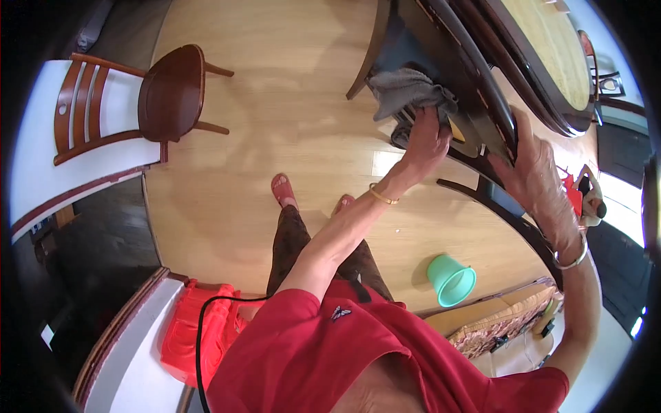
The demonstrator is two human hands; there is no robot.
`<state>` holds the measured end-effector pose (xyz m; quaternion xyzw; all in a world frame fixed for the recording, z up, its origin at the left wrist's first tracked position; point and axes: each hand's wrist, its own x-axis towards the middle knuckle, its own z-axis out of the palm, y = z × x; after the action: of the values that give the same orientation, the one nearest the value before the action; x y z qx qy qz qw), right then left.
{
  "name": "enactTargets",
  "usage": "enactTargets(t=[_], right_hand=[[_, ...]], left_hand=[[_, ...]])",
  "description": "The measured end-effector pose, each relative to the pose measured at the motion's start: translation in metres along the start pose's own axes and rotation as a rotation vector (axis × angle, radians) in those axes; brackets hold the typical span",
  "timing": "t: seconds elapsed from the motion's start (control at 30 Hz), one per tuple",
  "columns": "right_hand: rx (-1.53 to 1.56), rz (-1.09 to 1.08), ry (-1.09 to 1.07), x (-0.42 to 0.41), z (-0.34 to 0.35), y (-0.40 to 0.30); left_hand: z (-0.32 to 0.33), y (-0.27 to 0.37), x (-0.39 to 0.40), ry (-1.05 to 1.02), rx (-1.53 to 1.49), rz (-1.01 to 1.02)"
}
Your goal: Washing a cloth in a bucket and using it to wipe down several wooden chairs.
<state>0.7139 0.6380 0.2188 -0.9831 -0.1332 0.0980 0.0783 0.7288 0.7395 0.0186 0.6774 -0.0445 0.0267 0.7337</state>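
My left hand (429,138), with a gold-coloured bangle at the wrist, holds a bunched grey cloth (405,93) against a dark wooden piece of furniture (462,62), apparently a chair. Its rounded rail (498,106) is gripped by my right hand (537,170), thumb on one side and fingers on the other; a silver-coloured bangle circles that wrist. Chipped finish shows along the rail. More dark grey cloth hangs below my left hand. The fingertips in the cloth are partly hidden.
A dark-rimmed table (552,57) stands at upper right. A brown wooden chair (173,93) is at left, a green bucket (449,279) on the wooden floor, a red plastic object (193,330) at lower left. A cushioned seat (496,325) is lower right; another person (593,199) is farther right.
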Motion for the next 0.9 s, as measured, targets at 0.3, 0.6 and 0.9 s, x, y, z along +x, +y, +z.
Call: enactTargets(t=[0.3,0.6,0.9], right_hand=[[-0.038,-0.117,0.036,0.006,0.004,0.008],[0.017,-0.102,0.049,0.009,0.008,0.005],[0.032,-0.119,0.057,0.012,0.004,-0.016]], left_hand=[[0.033,-0.137,0.002,0.011,0.427,-0.049],[0.071,-0.243,-0.026,-0.03,0.848,0.44],[0.055,-0.178,-0.026,0.055,0.62,0.303]])
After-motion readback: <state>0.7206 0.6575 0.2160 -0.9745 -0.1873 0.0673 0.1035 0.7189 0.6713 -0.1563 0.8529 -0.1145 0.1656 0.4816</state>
